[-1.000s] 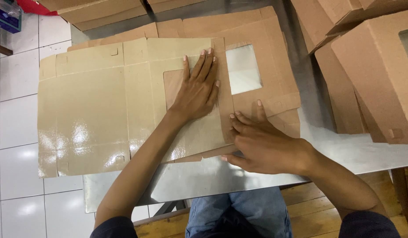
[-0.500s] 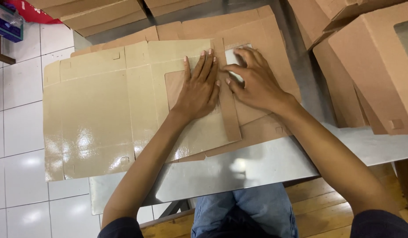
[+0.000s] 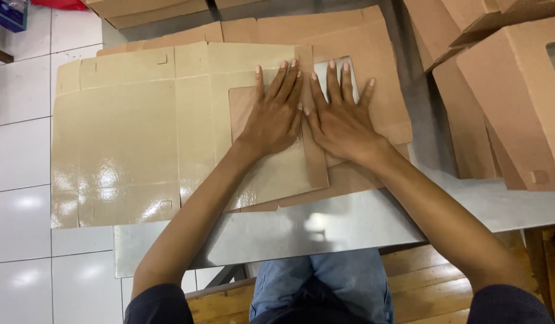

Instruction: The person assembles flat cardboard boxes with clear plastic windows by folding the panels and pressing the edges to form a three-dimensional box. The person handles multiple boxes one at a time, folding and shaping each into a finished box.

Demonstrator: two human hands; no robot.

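A flat, unfolded cardboard box blank [image 3: 139, 132] with a glossy tan face lies on a grey metal table [image 3: 325, 225]. One brown panel is folded over it, with a rectangular window cut-out [image 3: 349, 69] partly showing. My left hand [image 3: 274, 114] lies flat, fingers spread, on the folded panel. Beside it, almost touching, my right hand [image 3: 340, 117] presses flat over the window cut-out. Neither hand holds anything.
Folded brown window boxes [image 3: 505, 90] are stacked at the right. More flat cardboard [image 3: 151, 12] lies along the table's far edge. White floor tiles [image 3: 19, 108] show at the left. My knees in blue jeans [image 3: 325, 282] sit under the table's near edge.
My right hand moved from the panel's near edge up onto the window cut-out and has flattened beside my left hand. My left hand stayed pressed on the panel.
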